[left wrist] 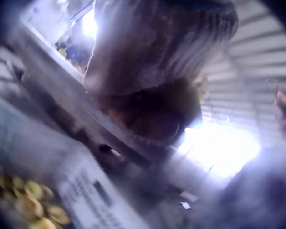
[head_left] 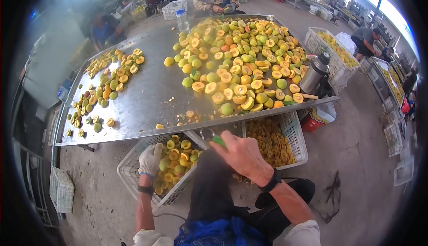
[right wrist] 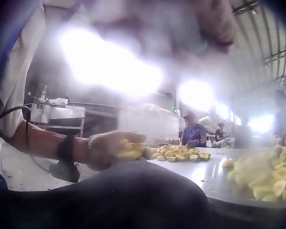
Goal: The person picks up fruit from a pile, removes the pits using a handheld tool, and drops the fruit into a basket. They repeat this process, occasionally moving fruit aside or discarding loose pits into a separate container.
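My left hand, in a white glove, hovers over a white basket of halved yellow-green fruit under the table's front edge. In the right wrist view that left hand grips a yellow piece of fruit. My bare right hand is raised over my lap and holds a small tool with a green handle and a metal loop, close to the table edge. The left wrist view is blurred: the glove fills it, with fruit halves at bottom left.
A steel table carries a big heap of halved fruit and a smaller spread at left. A steel flask stands at its right corner, a water bottle at the back. A second basket holds brownish pieces. Other workers sit around.
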Demonstrator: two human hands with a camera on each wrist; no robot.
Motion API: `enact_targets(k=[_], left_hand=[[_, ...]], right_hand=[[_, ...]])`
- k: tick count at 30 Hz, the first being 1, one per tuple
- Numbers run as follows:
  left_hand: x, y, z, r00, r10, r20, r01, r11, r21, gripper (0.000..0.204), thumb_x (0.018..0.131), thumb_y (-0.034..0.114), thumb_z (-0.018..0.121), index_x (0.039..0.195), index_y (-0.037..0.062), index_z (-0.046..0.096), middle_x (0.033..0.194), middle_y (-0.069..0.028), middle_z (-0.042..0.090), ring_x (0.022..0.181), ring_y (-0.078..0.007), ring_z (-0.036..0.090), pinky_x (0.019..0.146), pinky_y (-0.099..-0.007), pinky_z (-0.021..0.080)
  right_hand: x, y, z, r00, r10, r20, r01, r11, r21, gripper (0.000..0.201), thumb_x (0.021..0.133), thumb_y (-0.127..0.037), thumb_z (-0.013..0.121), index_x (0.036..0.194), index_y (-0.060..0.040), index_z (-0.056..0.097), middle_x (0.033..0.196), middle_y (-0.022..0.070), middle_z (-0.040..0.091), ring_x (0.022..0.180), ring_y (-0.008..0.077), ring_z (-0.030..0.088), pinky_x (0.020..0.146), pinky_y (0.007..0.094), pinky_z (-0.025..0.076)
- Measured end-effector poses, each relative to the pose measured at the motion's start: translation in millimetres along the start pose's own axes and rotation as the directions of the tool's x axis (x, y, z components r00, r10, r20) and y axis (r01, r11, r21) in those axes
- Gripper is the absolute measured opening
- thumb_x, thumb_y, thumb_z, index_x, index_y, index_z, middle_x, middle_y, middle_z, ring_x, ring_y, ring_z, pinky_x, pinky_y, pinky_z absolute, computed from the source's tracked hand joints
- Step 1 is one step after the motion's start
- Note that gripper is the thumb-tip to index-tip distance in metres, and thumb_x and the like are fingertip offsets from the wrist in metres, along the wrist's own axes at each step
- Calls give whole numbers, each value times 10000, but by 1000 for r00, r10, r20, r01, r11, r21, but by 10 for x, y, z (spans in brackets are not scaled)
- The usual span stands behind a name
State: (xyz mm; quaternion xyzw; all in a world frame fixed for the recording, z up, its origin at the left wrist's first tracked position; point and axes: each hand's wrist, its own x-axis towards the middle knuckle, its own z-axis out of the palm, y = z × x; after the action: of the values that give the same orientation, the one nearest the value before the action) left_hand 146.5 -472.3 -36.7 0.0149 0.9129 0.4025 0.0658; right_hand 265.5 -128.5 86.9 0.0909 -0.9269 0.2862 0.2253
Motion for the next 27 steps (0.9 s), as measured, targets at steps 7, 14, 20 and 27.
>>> enact_targets(k=[7, 14, 20, 27], left_hand=[[682, 1196, 574, 916, 349, -199, -345, 937, 56, 284, 1054, 280, 615, 1163, 86, 792, 1095, -125, 767, 976, -288, 740, 907, -379, 566], [2090, 1582, 1503, 863, 499, -80, -465, 846, 262, 339, 1040, 367, 612, 1243, 136, 755, 1235, -140, 750, 1144, -375, 710, 964, -469, 565], [2563, 1672, 1855, 814, 570, 111, -566, 736, 371, 379, 939, 357, 732, 1249, 140, 758, 1214, -160, 758, 1156, -378, 705, 992, -483, 555], [2143, 1949, 1825, 888, 442, 128, -455, 804, 382, 425, 895, 346, 795, 1277, 162, 764, 1199, -141, 777, 1100, -333, 737, 963, -445, 579]], right_hand=[[-138, 770, -215, 980, 184, 79, -171, 974, -147, 339, 1021, -327, 735, 895, -60, 568, 701, 176, 702, 656, 417, 701, 554, 505, 528], [-391, 1317, -194, 956, 293, 4, -290, 950, -114, 354, 1023, -323, 743, 890, -60, 547, 697, 180, 677, 664, 415, 697, 559, 504, 517], [-346, 1343, -355, 947, 315, -58, -318, 946, -66, 330, 1020, -294, 747, 898, -57, 554, 741, 175, 699, 679, 406, 705, 564, 490, 523], [-432, 1307, -476, 927, 353, -126, -360, 932, -33, 319, 1027, -274, 737, 901, -41, 559, 753, 190, 702, 701, 423, 703, 586, 506, 522]])
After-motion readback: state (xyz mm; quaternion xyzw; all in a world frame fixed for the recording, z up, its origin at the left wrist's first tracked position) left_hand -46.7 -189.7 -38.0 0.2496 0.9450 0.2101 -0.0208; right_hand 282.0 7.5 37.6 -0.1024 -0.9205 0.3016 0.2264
